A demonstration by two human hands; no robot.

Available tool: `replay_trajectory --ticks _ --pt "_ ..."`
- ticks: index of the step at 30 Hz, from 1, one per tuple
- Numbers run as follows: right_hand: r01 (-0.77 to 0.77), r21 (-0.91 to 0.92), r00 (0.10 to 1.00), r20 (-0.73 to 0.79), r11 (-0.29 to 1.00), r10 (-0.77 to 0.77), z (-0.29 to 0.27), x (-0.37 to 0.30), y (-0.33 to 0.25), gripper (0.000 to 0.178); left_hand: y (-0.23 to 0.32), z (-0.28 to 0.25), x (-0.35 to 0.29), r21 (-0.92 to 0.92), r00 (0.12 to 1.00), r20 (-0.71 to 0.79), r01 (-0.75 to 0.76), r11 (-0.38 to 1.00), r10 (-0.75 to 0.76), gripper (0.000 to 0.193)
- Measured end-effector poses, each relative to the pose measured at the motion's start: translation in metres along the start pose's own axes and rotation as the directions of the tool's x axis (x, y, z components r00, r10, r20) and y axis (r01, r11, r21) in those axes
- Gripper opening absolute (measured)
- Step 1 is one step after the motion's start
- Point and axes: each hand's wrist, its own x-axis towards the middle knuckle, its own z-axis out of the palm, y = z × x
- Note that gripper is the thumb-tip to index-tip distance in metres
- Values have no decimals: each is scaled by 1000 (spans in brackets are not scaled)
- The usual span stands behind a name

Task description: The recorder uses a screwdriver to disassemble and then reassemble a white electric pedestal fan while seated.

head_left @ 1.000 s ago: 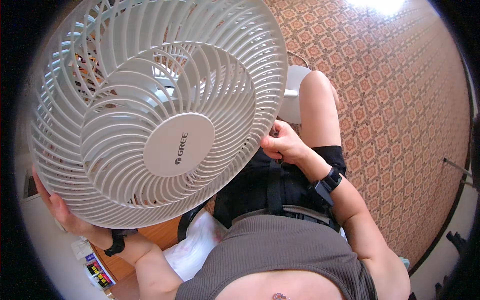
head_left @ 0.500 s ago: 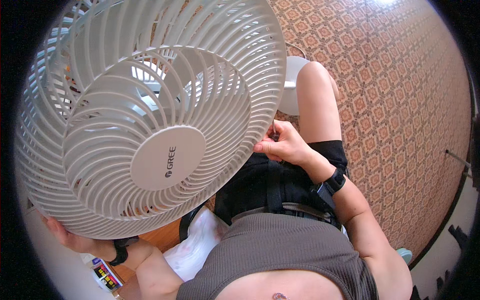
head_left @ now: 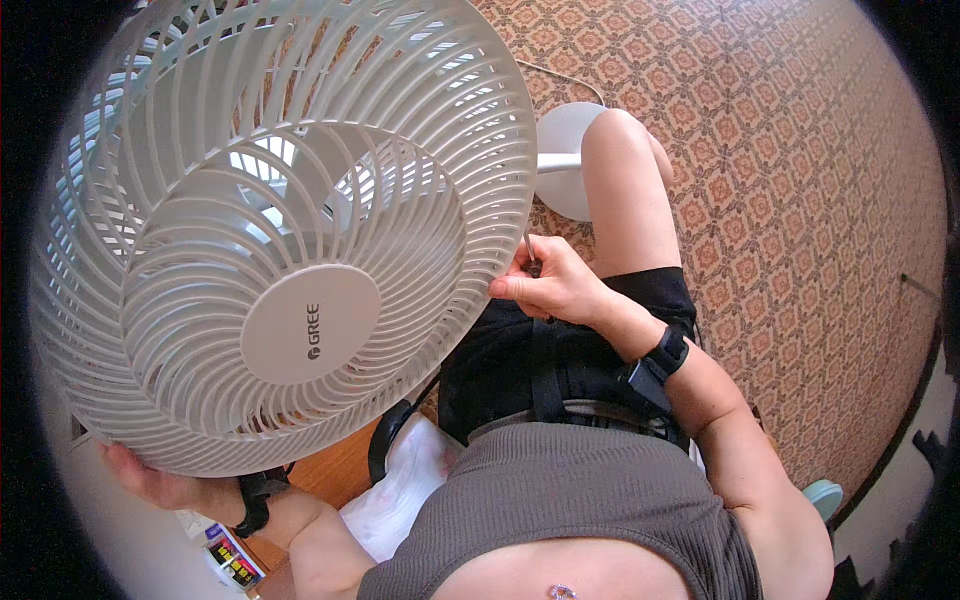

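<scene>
A large white fan head (head_left: 311,325) with a round slatted grille fills the left of the view, tilted up toward me. Under its lower left rim my left hand (head_left: 160,482) supports the grille, the fingers partly hidden behind it. My right hand (head_left: 556,281) is closed at the grille's right rim, its thumb beside the edge. A screwdriver (head_left: 534,267) with a dark handle and thin metal shaft pokes up from the right fist; its tip is hidden by the rim. Blades show dimly through the slats.
Beyond the grille, the fan's round white base (head_left: 568,195) rests by my knee, with a pale cord (head_left: 562,76) running behind it. A white plastic bag (head_left: 408,490) lies beside my hip. The patterned floor (head_left: 800,180) extends right; a colourful box (head_left: 232,562) sits lower left.
The fan head has shifted slightly left in view, showing more of the base and its white pole. My right hand has moved a little left with it, still gripping the screwdriver.
</scene>
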Motion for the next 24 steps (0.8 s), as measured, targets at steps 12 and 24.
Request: replay_trajectory --ticks 12,24 --pt "19 -34 1000 -15 999 -20 -2 16 11 23 -27 -37 21 -132 997 53 -41 990 49 58" --pt "-109 63 994 -23 992 111 5 5 13 24 18 -2 3 303 873 366 -440 846 323 50"
